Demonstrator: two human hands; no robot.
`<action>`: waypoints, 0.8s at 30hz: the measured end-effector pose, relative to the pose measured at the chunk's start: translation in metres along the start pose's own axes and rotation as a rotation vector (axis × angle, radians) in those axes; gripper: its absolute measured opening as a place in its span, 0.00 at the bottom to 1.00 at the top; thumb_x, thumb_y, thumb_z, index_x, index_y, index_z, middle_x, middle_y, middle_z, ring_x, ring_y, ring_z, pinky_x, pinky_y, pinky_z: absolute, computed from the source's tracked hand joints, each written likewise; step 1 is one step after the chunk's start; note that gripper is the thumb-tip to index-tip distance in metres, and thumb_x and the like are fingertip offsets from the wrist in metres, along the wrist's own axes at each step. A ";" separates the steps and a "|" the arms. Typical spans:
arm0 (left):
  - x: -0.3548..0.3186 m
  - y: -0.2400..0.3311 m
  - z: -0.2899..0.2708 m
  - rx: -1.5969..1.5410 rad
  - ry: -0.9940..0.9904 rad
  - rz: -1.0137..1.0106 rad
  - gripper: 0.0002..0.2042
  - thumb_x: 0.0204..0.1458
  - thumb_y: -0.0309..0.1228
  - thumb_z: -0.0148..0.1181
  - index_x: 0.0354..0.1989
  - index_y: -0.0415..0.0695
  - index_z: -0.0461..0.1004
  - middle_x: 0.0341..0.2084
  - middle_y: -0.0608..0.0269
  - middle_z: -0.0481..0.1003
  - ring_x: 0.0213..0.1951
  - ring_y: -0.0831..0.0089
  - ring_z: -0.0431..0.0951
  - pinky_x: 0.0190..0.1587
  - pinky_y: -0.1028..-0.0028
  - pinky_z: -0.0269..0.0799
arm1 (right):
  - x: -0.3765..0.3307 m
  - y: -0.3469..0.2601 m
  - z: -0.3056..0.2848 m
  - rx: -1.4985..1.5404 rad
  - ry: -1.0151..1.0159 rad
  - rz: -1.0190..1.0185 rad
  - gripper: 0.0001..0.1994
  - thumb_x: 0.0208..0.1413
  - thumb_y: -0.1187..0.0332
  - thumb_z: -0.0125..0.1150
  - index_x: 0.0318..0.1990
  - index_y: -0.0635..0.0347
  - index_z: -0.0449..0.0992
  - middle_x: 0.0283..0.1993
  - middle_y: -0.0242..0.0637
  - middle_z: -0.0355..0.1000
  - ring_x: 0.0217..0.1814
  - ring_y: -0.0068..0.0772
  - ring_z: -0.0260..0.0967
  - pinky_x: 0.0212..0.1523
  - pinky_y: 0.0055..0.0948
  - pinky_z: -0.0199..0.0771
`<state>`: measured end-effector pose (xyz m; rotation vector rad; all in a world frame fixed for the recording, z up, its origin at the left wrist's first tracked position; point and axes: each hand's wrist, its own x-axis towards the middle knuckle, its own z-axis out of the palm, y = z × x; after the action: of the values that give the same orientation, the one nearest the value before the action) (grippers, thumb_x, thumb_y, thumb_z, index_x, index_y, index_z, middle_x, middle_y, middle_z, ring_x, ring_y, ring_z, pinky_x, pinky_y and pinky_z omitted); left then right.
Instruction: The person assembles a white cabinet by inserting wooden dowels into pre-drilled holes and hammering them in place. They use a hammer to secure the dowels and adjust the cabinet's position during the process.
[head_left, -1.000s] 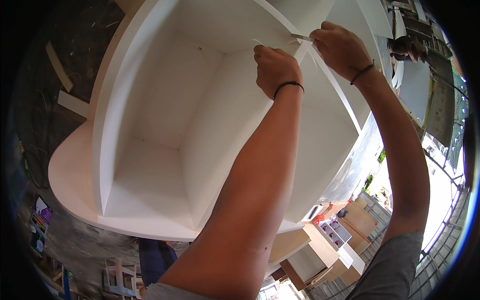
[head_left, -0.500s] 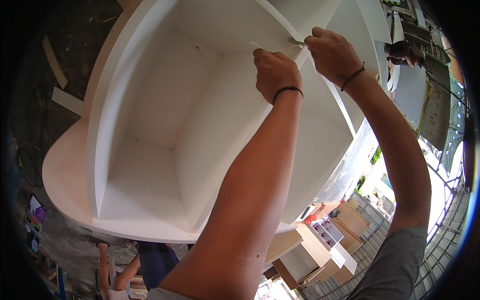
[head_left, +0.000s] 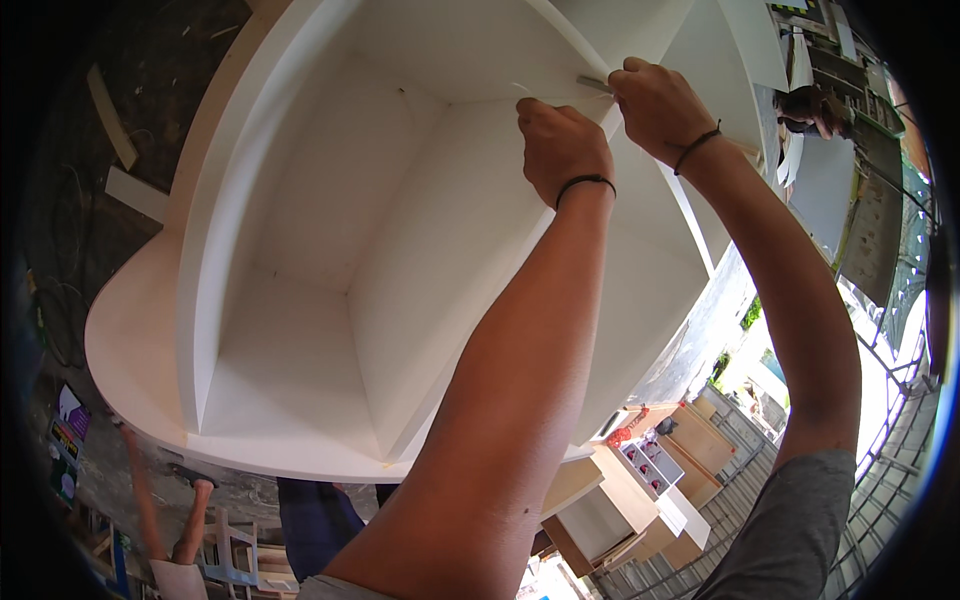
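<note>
A large white cabinet (head_left: 300, 230) with open compartments stands in front of me. My left hand (head_left: 567, 152) is closed in a pinch at the edge of a divider panel. The thin end of a pale strip (head_left: 522, 88) curls out above its fingers. Just to the right and a little higher, my right hand (head_left: 660, 108) is closed around a flat grey metal blade (head_left: 595, 84), which points left across the panel joint. The blade's handle, if it has one, is hidden inside the fist. Each wrist wears a dark cord band.
A pale rounded board (head_left: 130, 350) juts from the cabinet's left side. Wood offcuts (head_left: 112, 120) lie on the dark floor. Another person's arms (head_left: 190, 520) show below the cabinet at lower left. Wooden cabinets (head_left: 600, 510) and a grey metal wall (head_left: 770, 460) stand at lower right.
Both hands have shifted slightly, the left one a little to the right. The pale strip spanning between the hands no longer shows as clearly. The other person's arms at lower left have moved.
</note>
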<state>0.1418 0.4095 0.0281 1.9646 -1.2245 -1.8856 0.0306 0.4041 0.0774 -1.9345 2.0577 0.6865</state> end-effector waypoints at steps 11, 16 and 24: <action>0.003 0.001 -0.003 0.028 -0.024 -0.016 0.11 0.63 0.32 0.37 0.41 0.34 0.61 0.38 0.46 0.74 0.39 0.52 0.79 0.43 0.58 0.78 | -0.012 0.005 -0.020 0.098 0.105 -0.027 0.04 0.53 0.75 0.55 0.30 0.65 0.75 0.32 0.44 0.70 0.36 0.48 0.73 0.39 0.43 0.74; 0.000 0.003 -0.005 -0.024 -0.035 -0.017 0.11 0.62 0.32 0.38 0.41 0.34 0.62 0.38 0.45 0.74 0.39 0.51 0.79 0.43 0.58 0.78 | -0.019 0.009 -0.008 0.003 0.112 -0.050 0.04 0.53 0.76 0.55 0.29 0.65 0.75 0.31 0.45 0.70 0.34 0.49 0.73 0.38 0.43 0.74; 0.001 -0.001 -0.004 -0.029 0.010 0.023 0.11 0.61 0.31 0.38 0.40 0.34 0.62 0.39 0.43 0.74 0.41 0.49 0.79 0.44 0.57 0.77 | -0.007 0.002 -0.006 -0.005 0.029 -0.019 0.06 0.50 0.79 0.51 0.30 0.67 0.75 0.33 0.46 0.71 0.36 0.50 0.73 0.40 0.43 0.75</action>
<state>0.1455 0.4078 0.0269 1.9345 -1.2053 -1.8691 0.0305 0.4076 0.0867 -1.9750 2.0539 0.6641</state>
